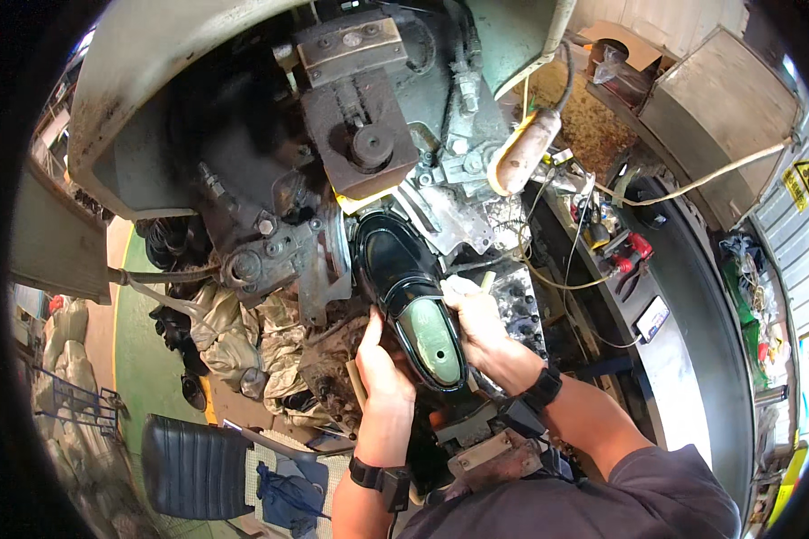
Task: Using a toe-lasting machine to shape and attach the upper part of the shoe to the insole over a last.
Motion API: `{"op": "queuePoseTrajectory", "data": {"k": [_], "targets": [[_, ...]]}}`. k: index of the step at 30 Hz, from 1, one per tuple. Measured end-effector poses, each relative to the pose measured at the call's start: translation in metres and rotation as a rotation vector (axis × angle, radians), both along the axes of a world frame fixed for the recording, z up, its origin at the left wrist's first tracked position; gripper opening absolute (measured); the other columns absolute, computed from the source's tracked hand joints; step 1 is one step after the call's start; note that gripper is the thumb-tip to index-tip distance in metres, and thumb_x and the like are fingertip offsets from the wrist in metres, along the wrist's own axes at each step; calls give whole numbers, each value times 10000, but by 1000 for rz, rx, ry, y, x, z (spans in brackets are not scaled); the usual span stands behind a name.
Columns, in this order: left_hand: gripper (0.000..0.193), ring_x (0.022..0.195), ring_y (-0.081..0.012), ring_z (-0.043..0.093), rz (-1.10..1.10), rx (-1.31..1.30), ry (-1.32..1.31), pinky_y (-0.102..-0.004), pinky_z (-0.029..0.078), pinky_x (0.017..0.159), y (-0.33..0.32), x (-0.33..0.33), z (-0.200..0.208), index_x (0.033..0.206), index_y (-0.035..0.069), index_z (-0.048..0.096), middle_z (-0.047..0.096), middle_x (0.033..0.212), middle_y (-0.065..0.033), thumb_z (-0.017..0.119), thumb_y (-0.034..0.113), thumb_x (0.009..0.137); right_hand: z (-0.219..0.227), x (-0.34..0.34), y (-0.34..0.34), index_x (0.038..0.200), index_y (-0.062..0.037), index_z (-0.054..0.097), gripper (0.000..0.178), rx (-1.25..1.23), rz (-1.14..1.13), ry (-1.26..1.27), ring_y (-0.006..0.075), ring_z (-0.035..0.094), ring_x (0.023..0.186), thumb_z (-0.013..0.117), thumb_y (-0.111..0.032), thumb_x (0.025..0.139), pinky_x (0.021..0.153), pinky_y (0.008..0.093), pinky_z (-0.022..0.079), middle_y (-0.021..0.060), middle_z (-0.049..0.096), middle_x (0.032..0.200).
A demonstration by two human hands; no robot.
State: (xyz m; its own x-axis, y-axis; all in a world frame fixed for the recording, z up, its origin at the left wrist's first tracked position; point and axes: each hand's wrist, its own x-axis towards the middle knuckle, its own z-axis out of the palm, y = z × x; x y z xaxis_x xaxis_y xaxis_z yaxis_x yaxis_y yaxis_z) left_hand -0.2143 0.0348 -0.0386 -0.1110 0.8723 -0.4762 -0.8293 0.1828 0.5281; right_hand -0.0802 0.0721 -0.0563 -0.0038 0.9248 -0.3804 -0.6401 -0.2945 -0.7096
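Note:
A glossy black shoe [390, 251] points toe-first into the machine, its toe under a dark metal block [333, 135] and between metal side plates. Inside its opening sits a green shoe last [430, 337] with a small round hole near the heel. My left hand [382, 366] is closed against the shoe's left side, thumb along the edge. On the right side, my right hand [478, 316] grips the shoe by its upper rim. The undersides of both hands' grips are hidden by the shoe. Whether the toe touches the metal plates, I cannot tell.
A lamp [523, 153] hangs by its cable right of the machine. Beyond a loose cord lie a red tool [634, 251] and a phone [653, 319] on the side bench. A black chair [193, 467] stands at lower left, near crumpled cloth bags [283, 359].

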Motion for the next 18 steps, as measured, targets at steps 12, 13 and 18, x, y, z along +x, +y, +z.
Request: {"op": "queuePoseTrajectory", "data": {"k": [12,13,18], "targets": [[363,989,-200,662,239,60,193,-334,513,903,15,10,-59,1224,-79,663,711,1164,-108,577,229,1051,-41,0,14,1173,-45,639,184,22,29,93,135,646,884,620,-118,1005,807,300,544,25,693,1011],[364,982,-201,664,236,81,153,-335,516,895,16,11,-61,1223,-77,663,713,1156,-109,576,231,1051,-49,1,16,1201,-30,625,207,63,63,96,159,668,960,598,-100,1008,863,324,554,54,707,1089],[322,962,-196,662,235,135,117,-333,519,879,20,8,-84,1161,-48,685,718,1114,-94,561,230,1056,-56,-1,15,1202,-23,633,240,86,60,136,152,674,923,644,-147,996,837,319,562,47,707,1060]]}}
